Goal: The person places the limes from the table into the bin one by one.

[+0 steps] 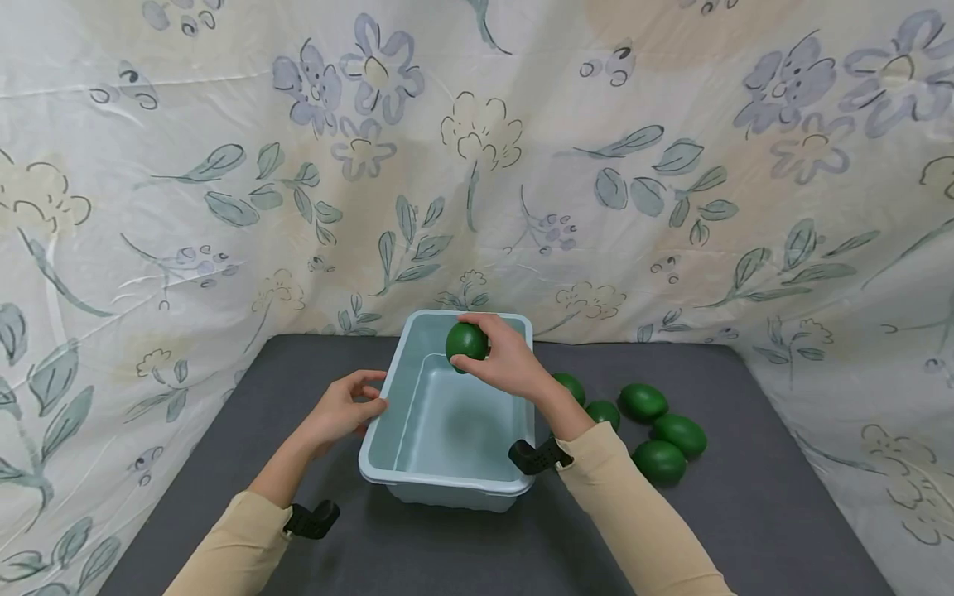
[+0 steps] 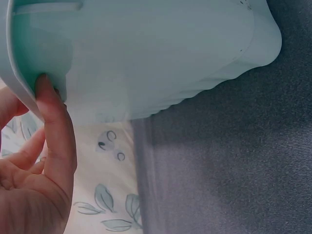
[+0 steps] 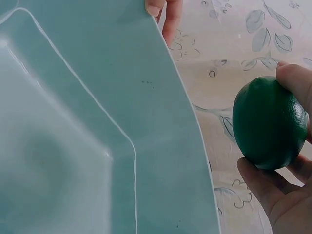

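Note:
My right hand (image 1: pixel 508 358) holds a glossy dark green avocado (image 1: pixel 464 341) between thumb and fingers, above the far part of a pale blue-green plastic basin (image 1: pixel 458 434). In the right wrist view the avocado (image 3: pixel 267 124) appears past the basin's rim, thumb on one end and fingers on the other. At the basin's left side, my left hand (image 1: pixel 341 412) grips the rim. Up close in the left wrist view, a digit of the left hand (image 2: pixel 53 146) presses beneath the rim (image 2: pixel 14 63). Nothing lies on the visible basin floor.
Several more avocados (image 1: pixel 659 462) lie on the dark grey tabletop (image 1: pixel 715 530), right of the basin; my right forearm partly covers some. A floral cloth (image 1: pixel 477 165) hangs behind the table and along both sides. Black bands (image 1: pixel 313 520) sit on both wrists.

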Demonstrator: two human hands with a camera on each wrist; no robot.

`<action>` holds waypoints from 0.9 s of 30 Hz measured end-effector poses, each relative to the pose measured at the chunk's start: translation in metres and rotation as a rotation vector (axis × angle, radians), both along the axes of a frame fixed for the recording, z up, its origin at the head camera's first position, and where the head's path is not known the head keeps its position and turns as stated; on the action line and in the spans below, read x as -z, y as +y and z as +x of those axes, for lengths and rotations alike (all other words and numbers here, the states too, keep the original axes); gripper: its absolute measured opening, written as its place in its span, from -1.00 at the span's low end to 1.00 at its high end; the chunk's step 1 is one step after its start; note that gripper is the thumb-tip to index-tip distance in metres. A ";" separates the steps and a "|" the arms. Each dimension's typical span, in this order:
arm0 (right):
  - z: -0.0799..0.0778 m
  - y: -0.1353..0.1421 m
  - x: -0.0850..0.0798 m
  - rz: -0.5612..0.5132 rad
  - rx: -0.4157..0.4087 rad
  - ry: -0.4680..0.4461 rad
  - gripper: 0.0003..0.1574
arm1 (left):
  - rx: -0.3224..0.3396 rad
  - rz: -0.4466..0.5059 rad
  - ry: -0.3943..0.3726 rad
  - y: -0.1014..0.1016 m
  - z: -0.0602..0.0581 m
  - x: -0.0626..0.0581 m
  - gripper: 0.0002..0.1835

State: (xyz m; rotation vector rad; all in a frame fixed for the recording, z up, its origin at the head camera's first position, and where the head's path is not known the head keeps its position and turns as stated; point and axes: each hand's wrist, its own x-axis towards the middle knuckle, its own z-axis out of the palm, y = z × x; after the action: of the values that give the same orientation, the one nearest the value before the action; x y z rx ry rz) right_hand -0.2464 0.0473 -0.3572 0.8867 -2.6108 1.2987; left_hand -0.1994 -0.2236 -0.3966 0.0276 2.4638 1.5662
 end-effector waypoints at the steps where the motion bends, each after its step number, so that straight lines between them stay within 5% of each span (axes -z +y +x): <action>1: 0.001 -0.001 0.000 0.003 -0.001 0.001 -0.26 | 0.000 0.001 0.000 0.000 0.000 0.000 -0.47; 27: 0.011 0.033 0.003 0.018 0.018 0.074 -0.29 | 0.003 0.004 0.001 0.000 0.000 0.000 -0.46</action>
State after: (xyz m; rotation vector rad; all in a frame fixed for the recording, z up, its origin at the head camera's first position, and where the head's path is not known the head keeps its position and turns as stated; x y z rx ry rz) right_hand -0.2355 0.0803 -0.3605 0.8941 -2.5723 1.2158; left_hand -0.1998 -0.2233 -0.3964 0.0327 2.4602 1.5698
